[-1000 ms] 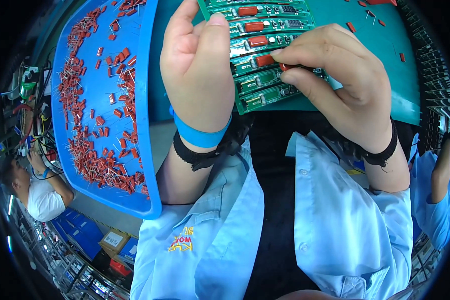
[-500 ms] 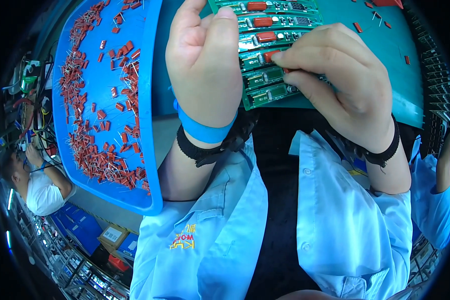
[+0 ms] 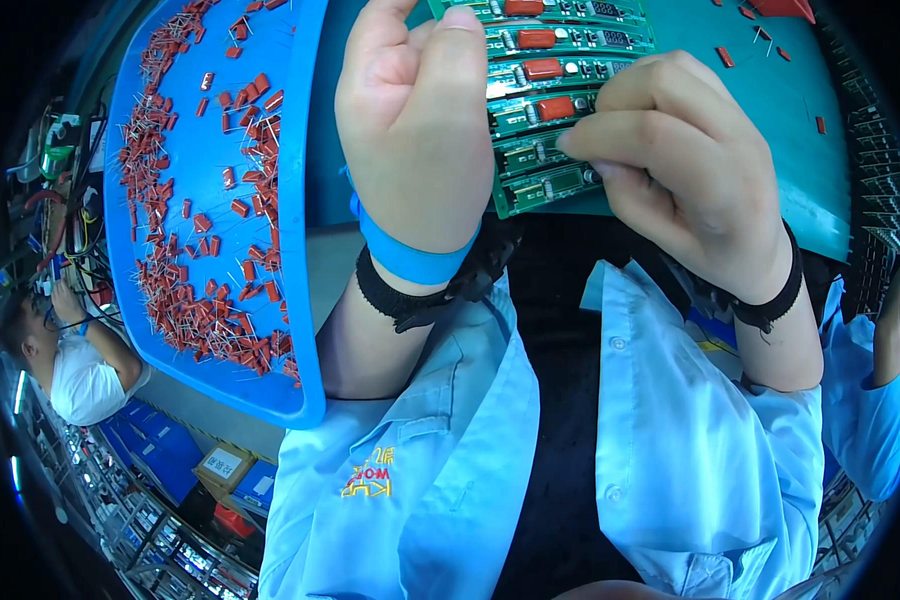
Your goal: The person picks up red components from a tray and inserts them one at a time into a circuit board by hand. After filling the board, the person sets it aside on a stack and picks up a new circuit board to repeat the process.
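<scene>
A green circuit board panel point(image 3: 511, 199) made of several strips lies in front of me. Red capacitors point(image 3: 543, 69) sit on its upper strips, while the two nearest strips show no red part. My left hand point(image 3: 417, 130) is closed at the panel's far left edge, its thumb on the border and its other fingertips partly hidden. Over the right part of the nearer strips is my right hand point(image 3: 685, 160), index finger and thumb bent close together. Whatever lies between those fingertips is hidden.
A blue tray point(image 3: 313, 330) of loose red capacitors point(image 3: 210, 325) stands at my left. More loose capacitors point(image 3: 725, 57) lie on the green mat point(image 3: 800, 180) at right, near a red container point(image 3: 785, 8). Stacked boards point(image 3: 875, 150) line the right edge. A person point(image 3: 95, 370) works at far left.
My right fingers have shifted slightly off the fourth strip, uncovering its red capacitor. The red part seen at my fingertips is out of sight now. The panel has moved slightly right.
</scene>
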A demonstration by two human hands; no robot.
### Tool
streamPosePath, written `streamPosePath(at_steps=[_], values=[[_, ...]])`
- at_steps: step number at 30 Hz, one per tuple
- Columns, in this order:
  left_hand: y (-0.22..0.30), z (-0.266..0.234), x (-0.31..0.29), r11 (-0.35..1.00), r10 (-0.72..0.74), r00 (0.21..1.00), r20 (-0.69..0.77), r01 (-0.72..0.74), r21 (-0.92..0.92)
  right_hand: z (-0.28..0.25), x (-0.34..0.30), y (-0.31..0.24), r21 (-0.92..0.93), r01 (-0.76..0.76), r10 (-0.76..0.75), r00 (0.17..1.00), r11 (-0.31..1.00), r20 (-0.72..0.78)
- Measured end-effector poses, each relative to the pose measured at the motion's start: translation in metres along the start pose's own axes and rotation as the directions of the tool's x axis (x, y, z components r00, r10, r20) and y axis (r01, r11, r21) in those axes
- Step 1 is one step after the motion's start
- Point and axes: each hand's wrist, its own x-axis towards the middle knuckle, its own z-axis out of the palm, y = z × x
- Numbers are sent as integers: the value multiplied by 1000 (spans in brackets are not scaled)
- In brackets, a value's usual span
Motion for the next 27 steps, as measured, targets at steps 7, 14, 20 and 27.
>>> streamPosePath(at_steps=[7, 14, 20, 27], values=[[-2, -1, 0, 1000, 8, 1000, 17, -8, -14, -4, 3, 2, 11, 50, -50, 997, 999, 62], [1, 2, 0, 999, 2, 1000, 21, -1, -37, -3, 4, 1, 27, 50, -52, 996, 998, 75], [-1, 1, 0, 1000, 7, 1000, -15, -7, 8, 2, 3, -8, -86, 76, -73, 997, 993, 33], [-2, -1, -2, 999, 31, 999, -9, -31, -28, 6, 4, -14, -182, 102, -101, 995, 978, 12]])
